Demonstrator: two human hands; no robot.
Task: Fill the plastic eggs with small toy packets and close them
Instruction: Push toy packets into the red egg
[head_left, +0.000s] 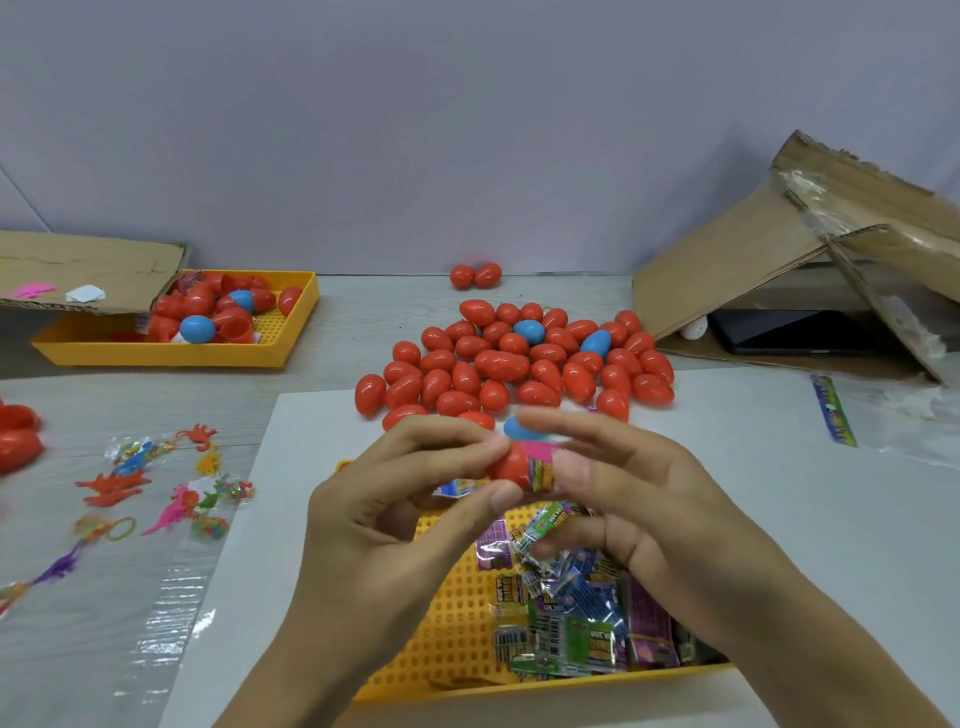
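My left hand (384, 514) pinches a red plastic egg half (511, 465) between thumb and fingertips, above the near yellow tray (457, 597). A colourful toy packet (541, 465) sticks out of the egg's open end. My right hand (649, 509) meets it from the right, with thumb and blurred upper fingers on the packet. Its lower fingers curl by a green packet (548, 519). Several more toy packets (582, 618) lie heaped in the tray's right half. A big pile of closed red eggs (519, 364), with a few blue ones, lies just beyond my hands.
A second yellow tray (171, 356) at the back left holds egg halves under a cardboard flap. Small rubbery toy animals (156, 483) lie on clear plastic at the left. An open cardboard box (753, 270) stands at the back right. Two red eggs (475, 275) sit by the wall.
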